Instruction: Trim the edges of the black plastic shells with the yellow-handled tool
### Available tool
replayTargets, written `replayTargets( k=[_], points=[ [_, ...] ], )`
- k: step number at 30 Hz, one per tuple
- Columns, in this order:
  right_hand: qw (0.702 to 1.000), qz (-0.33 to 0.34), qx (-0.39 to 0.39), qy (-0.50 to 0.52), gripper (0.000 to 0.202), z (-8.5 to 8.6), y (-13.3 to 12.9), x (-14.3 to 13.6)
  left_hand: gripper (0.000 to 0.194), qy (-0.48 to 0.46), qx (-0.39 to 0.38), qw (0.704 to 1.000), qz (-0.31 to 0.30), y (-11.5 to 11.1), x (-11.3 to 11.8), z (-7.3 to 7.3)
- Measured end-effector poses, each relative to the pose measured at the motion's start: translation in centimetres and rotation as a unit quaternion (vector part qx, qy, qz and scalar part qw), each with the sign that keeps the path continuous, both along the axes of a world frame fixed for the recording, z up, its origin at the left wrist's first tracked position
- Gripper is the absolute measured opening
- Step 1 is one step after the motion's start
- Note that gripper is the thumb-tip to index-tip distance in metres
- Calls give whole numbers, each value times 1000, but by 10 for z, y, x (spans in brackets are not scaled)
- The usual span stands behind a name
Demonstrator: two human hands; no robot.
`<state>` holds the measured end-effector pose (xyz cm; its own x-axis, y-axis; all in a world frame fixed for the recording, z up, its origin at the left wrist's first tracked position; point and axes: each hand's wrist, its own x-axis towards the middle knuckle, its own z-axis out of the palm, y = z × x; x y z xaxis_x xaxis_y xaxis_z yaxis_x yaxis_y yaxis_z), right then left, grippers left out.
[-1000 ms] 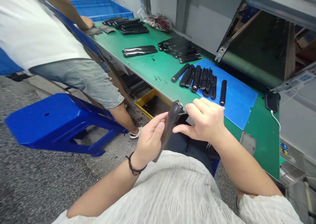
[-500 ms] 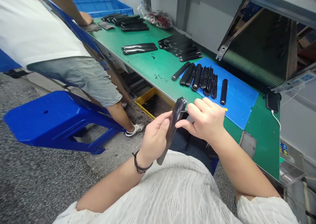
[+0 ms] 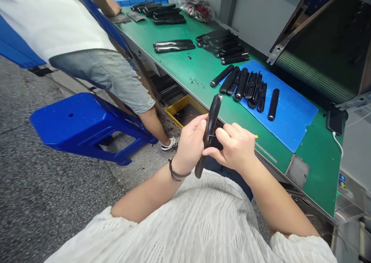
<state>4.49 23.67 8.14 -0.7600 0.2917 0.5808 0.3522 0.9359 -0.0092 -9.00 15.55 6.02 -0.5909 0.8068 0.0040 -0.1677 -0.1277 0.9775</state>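
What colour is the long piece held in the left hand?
The long piece in the left hand is black, best seen in the head view.

The casing is black, the tabletop green, the mat blue.

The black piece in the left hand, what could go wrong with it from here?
The thin metal tool in the right hand might slip and scratch the black piece or nick the left hand. The piece is held off the table, so a loose grip could drop it.
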Motion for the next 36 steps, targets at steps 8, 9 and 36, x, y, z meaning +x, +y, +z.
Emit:
replayTargets(
  k=[8,9,36],
  points=[
    [999,26,-17,-20,61,-9,-6,3,38,-108,6,994,-12,10,0,8],
    [999,26,-18,-19,61,-10,-6,3,38,-110,5,994,-12,11,0,9],
    [995,66,-56,-48,70,-32,-36,11,23,-244,12,970,17,24,-7,19]
  ],
)
